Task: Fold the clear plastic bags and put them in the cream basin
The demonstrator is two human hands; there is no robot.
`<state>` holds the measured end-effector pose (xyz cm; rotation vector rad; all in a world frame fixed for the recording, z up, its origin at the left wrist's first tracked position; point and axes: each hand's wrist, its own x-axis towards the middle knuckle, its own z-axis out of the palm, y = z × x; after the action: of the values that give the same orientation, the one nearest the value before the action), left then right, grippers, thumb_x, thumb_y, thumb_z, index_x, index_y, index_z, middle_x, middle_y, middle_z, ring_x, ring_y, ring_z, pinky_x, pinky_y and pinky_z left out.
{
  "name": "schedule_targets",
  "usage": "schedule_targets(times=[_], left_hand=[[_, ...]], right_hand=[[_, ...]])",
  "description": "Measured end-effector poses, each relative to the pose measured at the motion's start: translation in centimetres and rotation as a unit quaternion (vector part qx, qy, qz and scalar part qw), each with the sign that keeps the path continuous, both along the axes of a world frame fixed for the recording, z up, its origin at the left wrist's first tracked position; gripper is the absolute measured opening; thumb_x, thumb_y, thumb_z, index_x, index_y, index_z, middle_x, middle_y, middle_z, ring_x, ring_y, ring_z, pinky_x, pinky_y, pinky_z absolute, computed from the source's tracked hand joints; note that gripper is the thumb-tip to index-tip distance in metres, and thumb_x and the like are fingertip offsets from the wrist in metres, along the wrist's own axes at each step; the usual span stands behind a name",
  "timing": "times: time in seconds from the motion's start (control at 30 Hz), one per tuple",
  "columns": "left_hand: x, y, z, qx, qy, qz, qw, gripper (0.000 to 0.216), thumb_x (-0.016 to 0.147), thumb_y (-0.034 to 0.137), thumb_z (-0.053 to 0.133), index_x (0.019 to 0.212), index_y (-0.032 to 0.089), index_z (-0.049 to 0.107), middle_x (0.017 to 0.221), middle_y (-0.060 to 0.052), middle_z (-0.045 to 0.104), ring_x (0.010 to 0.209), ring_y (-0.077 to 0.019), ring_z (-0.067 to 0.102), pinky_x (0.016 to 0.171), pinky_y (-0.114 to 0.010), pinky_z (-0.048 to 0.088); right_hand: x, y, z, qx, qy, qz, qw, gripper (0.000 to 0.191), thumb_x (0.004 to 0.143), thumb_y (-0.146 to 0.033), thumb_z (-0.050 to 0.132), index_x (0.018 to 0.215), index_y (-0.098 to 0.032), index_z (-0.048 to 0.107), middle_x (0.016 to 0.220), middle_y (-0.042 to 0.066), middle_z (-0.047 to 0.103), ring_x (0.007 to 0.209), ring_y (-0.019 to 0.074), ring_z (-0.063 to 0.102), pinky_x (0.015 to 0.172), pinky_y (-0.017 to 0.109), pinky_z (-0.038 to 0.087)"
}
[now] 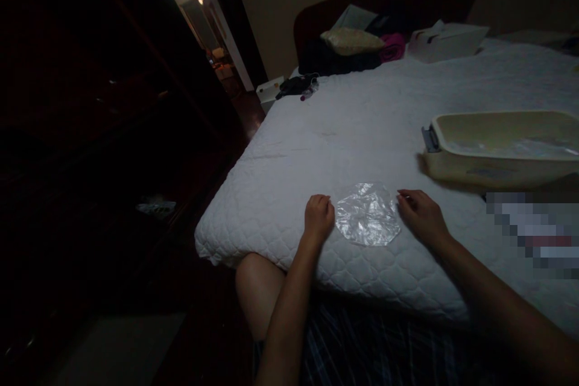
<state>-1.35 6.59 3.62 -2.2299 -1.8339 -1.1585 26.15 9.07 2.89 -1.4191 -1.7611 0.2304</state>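
Observation:
A round, crinkled clear plastic cover (pixel 368 214) lies flat on the white quilted bed (pixel 362 126) near its front edge. My left hand (pixel 318 215) rests at the cover's left rim, fingers curled and pinched on the edge. At the right rim sits my right hand (pixel 420 212), its fingers also closed on the plastic edge. Both forearms reach in from the bottom of the view.
A cream plastic tub (pixel 497 148) with clear plastic inside stands on the bed to the right. Pillows and dark and pink clothes (pixel 353 48) pile at the headboard, beside a white box (pixel 446 41). Dark furniture fills the left; a lit doorway (pixel 199 6) is behind.

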Motion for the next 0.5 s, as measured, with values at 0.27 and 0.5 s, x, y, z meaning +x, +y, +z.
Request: schedule_targets(times=[0.27,0.5], left_hand=[[1.1,2.6,-0.6,-0.015,0.015,0.012,1.000,0.017,0.087,0.019,0.053,0.082,0.015,0.069,0.091,-0.010,0.065,0.091,-0.0216,0.058,0.085,-0.036,0.049],[0.5,2.6,-1.3,-0.039,-0.091,-0.005,0.995,0.009,0.083,0.022,0.064,0.088,0.019,0.071,0.100,-0.006,0.066,0.102,-0.0205,0.057,0.093,-0.037,0.047]], right_hand=[[-0.9,2.4,-0.9,-0.041,-0.083,-0.022,0.995,0.041,0.087,-0.047,0.044,0.086,-0.016,0.071,0.089,0.012,0.067,0.083,0.0241,0.061,0.076,0.037,0.047],[-0.8,3.0,-1.6,-0.075,-0.035,-0.003,0.997,0.037,0.085,-0.048,0.048,0.090,-0.019,0.071,0.093,0.008,0.068,0.086,0.0230,0.062,0.077,0.037,0.048]])
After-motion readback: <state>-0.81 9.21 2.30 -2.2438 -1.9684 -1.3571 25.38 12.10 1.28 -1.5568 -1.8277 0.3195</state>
